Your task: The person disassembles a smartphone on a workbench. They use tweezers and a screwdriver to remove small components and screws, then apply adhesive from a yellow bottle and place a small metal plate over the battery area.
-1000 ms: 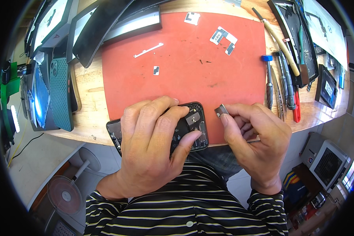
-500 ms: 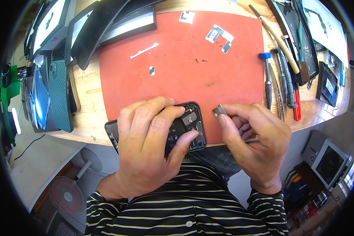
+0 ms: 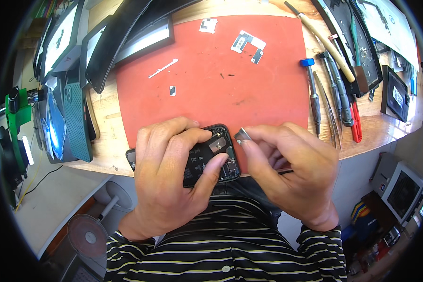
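Left hand [image 3: 171, 178] clamps my opened black phone [image 3: 211, 157] flat at the counter's [image 3: 103, 155] near edge to steady it; right hand [image 3: 291, 174] pinches a small grey metal plate [image 3: 243, 135] just beside it.

Opened phone [image 3: 210, 155] at near edge of work mat [image 3: 268, 80], under left hand [image 3: 171, 174]; right hand [image 3: 289, 167] just right of it, pinching small metal part [image 3: 243, 135]; screwdrivers [image 3: 331, 89] right of mat; stacked screens [image 3: 113, 42] far left
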`<state>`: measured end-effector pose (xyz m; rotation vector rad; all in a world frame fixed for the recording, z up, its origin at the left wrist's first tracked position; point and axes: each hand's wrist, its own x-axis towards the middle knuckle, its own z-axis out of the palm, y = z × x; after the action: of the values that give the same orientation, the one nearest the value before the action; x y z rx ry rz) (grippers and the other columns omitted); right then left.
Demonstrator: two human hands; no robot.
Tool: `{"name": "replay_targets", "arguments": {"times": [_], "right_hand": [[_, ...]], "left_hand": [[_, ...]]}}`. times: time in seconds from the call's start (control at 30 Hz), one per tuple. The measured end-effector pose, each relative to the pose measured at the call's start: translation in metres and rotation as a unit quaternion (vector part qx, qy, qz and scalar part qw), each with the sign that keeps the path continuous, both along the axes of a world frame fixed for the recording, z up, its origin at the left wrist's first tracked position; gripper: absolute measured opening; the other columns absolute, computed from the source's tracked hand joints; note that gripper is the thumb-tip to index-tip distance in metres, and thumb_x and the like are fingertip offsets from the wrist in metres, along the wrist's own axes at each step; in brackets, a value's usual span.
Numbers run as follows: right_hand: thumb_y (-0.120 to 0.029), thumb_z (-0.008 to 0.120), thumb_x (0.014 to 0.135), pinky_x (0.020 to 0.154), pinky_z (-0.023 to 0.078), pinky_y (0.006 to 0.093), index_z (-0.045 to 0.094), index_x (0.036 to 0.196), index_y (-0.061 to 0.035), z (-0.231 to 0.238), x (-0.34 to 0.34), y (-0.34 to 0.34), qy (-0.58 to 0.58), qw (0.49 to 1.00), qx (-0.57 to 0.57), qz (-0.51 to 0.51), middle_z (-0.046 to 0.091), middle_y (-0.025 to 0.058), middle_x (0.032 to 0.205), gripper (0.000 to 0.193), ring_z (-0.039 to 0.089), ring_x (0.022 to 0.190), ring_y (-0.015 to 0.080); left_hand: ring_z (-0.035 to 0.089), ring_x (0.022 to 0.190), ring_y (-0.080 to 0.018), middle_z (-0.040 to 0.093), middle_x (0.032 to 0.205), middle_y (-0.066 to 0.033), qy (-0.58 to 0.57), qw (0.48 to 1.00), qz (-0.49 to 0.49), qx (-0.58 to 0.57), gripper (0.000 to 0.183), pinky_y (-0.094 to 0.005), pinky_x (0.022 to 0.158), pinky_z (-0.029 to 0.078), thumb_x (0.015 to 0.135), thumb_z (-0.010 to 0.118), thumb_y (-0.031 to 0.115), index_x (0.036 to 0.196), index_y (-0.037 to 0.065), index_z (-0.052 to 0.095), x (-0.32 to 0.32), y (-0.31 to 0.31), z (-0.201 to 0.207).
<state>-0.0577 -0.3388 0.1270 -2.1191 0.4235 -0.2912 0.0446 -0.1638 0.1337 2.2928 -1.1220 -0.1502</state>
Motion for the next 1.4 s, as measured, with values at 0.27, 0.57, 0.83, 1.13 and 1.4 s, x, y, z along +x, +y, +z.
{"name": "replay_targets", "arguments": {"times": [0.27, 0.57, 0.83, 1.13, 1.4], "right_hand": [[0.003, 0.081, 0.086, 0.048, 0.046, 0.0251, 0.079, 0.100, 0.0025, -0.006, 0.007, -0.001, -0.030, 0.999, 0.023, 0.018, 0.068, 0.0059, 0.070, 0.014, 0.062, 0.052, 0.0083], [-0.010, 0.079, 0.088, 0.057, 0.054, 0.0371, 0.074, 0.106, -0.0018, -0.007, 0.006, 0.000, -0.028, 0.999, -0.011, 0.044, 0.066, 0.0095, 0.082, 0.021, 0.066, 0.065, 0.0275], [0.004, 0.081, 0.084, 0.048, 0.044, 0.0263, 0.079, 0.100, 0.0025, -0.005, 0.010, 0.003, -0.028, 0.999, -0.002, 0.022, 0.066, 0.0060, 0.069, 0.017, 0.060, 0.052, 0.0089], [0.005, 0.081, 0.085, 0.048, 0.044, 0.0249, 0.079, 0.101, 0.0022, -0.004, 0.011, 0.002, -0.027, 0.999, 0.000, 0.026, 0.067, 0.0052, 0.070, 0.016, 0.059, 0.052, 0.0072], [0.002, 0.081, 0.089, 0.054, 0.050, 0.0218, 0.079, 0.112, 0.0002, -0.002, -0.006, -0.006, -0.033, 0.999, 0.036, -0.017, 0.073, 0.0048, 0.077, 0.023, 0.064, 0.061, 0.0056]], "left_hand": [[0.065, 0.102, -0.0321, 0.068, 0.111, -0.0168, 0.009, 1.000, 0.005, 0.014, 0.038, -0.0404, 0.089, 0.052, 0.076, 0.090, 0.008, 0.108, 0.002, 0.071, 0.000, 0.001, 0.002], [0.064, 0.105, -0.0321, 0.067, 0.113, -0.0171, 0.020, 1.000, 0.010, 0.018, 0.040, -0.0400, 0.091, 0.052, 0.076, 0.090, 0.007, 0.110, 0.002, 0.070, 0.000, 0.002, 0.003], [0.063, 0.103, -0.0310, 0.067, 0.112, -0.0157, 0.009, 1.000, 0.004, 0.020, 0.040, -0.0389, 0.087, 0.051, 0.076, 0.090, 0.008, 0.110, 0.002, 0.070, 0.000, 0.003, 0.001], [0.063, 0.102, -0.0310, 0.067, 0.112, -0.0164, 0.016, 1.000, 0.002, 0.017, 0.039, -0.0389, 0.086, 0.051, 0.077, 0.090, 0.009, 0.110, 0.002, 0.071, 0.000, 0.003, 0.000], [0.062, 0.101, -0.0323, 0.068, 0.113, -0.0144, 0.028, 0.999, 0.018, 0.033, 0.038, -0.0405, 0.088, 0.050, 0.078, 0.092, 0.015, 0.109, 0.004, 0.073, 0.001, 0.002, 0.005]]}}
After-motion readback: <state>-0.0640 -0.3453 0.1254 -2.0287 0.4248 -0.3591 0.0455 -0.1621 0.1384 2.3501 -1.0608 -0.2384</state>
